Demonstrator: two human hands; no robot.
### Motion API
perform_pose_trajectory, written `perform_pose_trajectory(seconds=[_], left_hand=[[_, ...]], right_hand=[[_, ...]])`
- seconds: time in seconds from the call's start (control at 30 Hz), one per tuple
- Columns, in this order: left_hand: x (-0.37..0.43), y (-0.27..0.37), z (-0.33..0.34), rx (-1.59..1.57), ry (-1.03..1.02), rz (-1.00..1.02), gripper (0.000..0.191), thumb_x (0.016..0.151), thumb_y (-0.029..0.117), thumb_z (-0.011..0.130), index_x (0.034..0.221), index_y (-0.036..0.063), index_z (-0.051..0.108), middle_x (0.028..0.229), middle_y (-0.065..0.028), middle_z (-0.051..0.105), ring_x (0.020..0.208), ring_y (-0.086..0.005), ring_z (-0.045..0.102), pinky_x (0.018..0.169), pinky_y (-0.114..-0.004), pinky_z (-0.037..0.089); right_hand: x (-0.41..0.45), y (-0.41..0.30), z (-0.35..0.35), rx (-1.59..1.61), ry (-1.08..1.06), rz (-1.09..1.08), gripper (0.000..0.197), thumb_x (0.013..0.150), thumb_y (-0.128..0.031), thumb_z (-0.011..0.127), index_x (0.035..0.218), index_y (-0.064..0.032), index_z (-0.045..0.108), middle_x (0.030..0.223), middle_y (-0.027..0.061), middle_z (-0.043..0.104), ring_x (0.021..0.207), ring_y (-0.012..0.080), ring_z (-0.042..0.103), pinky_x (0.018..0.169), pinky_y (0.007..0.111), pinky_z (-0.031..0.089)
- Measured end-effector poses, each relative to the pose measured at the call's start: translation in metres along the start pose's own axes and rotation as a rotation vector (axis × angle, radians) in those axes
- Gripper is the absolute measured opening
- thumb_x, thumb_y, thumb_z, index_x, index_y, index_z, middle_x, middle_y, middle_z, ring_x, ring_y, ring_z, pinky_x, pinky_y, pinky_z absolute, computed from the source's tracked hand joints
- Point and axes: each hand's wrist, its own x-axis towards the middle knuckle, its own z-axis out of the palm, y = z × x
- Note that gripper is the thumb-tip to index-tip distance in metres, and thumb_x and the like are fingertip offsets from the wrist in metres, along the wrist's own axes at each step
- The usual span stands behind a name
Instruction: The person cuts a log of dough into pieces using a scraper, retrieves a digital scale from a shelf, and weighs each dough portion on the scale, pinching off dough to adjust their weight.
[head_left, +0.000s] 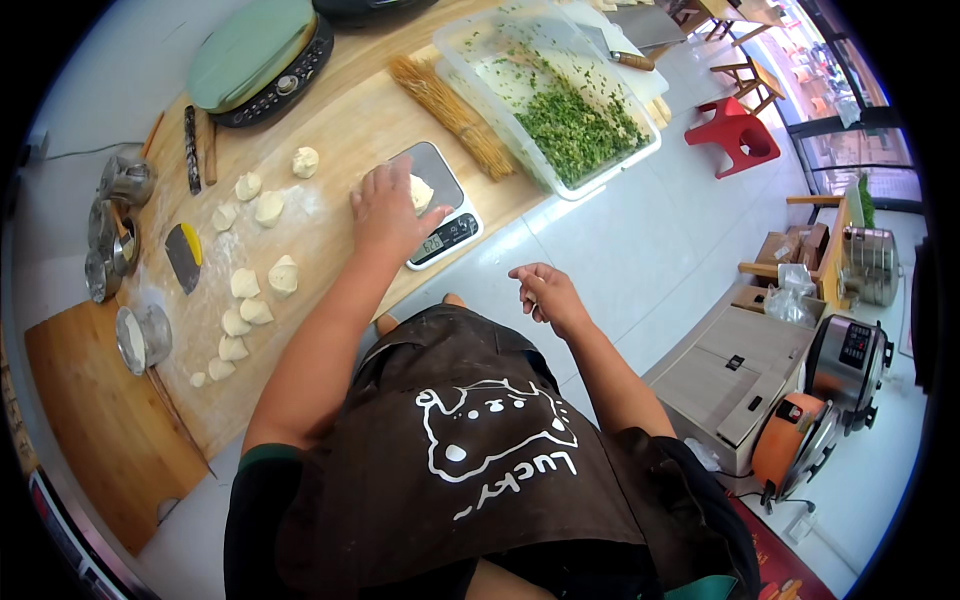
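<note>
My left hand (390, 210) is over a kitchen scale (442, 169), its thumb and fingers spread around a lump of pale dough (421, 194). The hand hides part of the dough, so how firmly it touches cannot be told. Digits show on the scale's display. My right hand (551, 295) hangs in the air beyond the table's edge, fingers curled; a small pale bit may be between them. Several dough pieces (283, 275) lie on the floured wooden table (330, 247) to the left, with more dough lumps (269, 208) farther back.
A dough scraper (184, 259) with a yellow grip lies left. Dry noodle-like strands (454, 116) sit beside a plastic tub (652, 146) of chopped greens (574, 135). A knife (631, 60), green electric griddle (251, 56), rolling pin (210, 154) and metal bowls (142, 337) surround the work area. A red stool (731, 139) stands right.
</note>
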Motion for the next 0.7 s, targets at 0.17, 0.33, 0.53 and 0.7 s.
perform_pose_trajectory(seconds=[0.17,0.33,0.53,0.7], left_hand=[[0.001,-0.013,0.018,-0.029,-0.027,0.089,0.051,0.075,0.025,0.082,0.118,0.0072,0.06,0.114,-0.0132,0.057,0.112,-0.0336,0.052,0.099,-0.044,0.041],[0.0,-0.047,0.003,-0.338,0.209,-0.037,0.044,0.076,0.013,0.078,0.115,0.0039,0.059,0.111,-0.0162,0.059,0.107,-0.0372,0.054,0.096,-0.044,0.044],[-0.025,-0.199,-0.048,-0.164,0.458,-0.376,0.035,0.08,0.02,0.079,0.105,-0.0003,0.065,0.102,-0.0181,0.063,0.099,-0.0361,0.059,0.09,-0.042,0.047],[-0.055,-0.29,-0.047,0.083,0.207,-0.404,0.044,0.085,0.032,0.073,0.114,0.0007,0.067,0.109,-0.0184,0.064,0.104,-0.0375,0.06,0.093,-0.043,0.047]], right_hand=[[-0.009,-0.004,0.007,-0.068,0.027,-0.008,0.032,0.095,-0.031,0.061,0.11,-0.0023,0.066,0.073,0.0014,0.059,0.057,0.01,0.057,0.044,0.023,0.04],[-0.008,-0.003,0.009,-0.058,0.018,-0.001,0.031,0.097,-0.029,0.059,0.111,-0.0019,0.066,0.072,0.0014,0.058,0.057,0.009,0.057,0.042,0.021,0.038],[-0.005,-0.009,0.022,-0.079,-0.018,-0.005,0.031,0.098,-0.029,0.058,0.112,-0.0019,0.065,0.073,0.0013,0.059,0.056,0.0086,0.056,0.041,0.02,0.038],[-0.005,-0.017,0.047,-0.141,-0.077,-0.003,0.03,0.099,-0.029,0.057,0.111,-0.0023,0.065,0.074,0.0014,0.059,0.056,0.0085,0.056,0.042,0.02,0.039]])
